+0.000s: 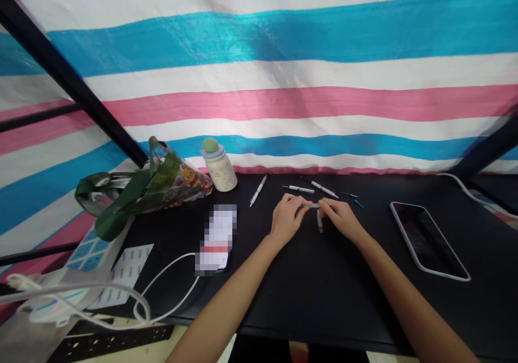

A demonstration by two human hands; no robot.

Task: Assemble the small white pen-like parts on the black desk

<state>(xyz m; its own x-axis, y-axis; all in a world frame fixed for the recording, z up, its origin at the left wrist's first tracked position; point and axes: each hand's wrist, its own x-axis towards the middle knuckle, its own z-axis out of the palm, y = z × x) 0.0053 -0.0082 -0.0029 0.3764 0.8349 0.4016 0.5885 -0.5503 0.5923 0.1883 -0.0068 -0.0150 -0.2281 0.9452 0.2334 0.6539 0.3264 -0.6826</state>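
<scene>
Pinching opposite ends of a slim pale rod [312,206], the left hand [285,215] and right hand [339,217] worked slightly apart, right of the green-topped bottle [220,170] and nearer the camera. White pens [258,191] lay right of the bottle; a lit phone [218,236] rested on its near side.

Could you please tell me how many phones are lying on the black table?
2. One lit phone lies on the left, in front of the bottle; one dark-screened phone lies on the right.
</scene>
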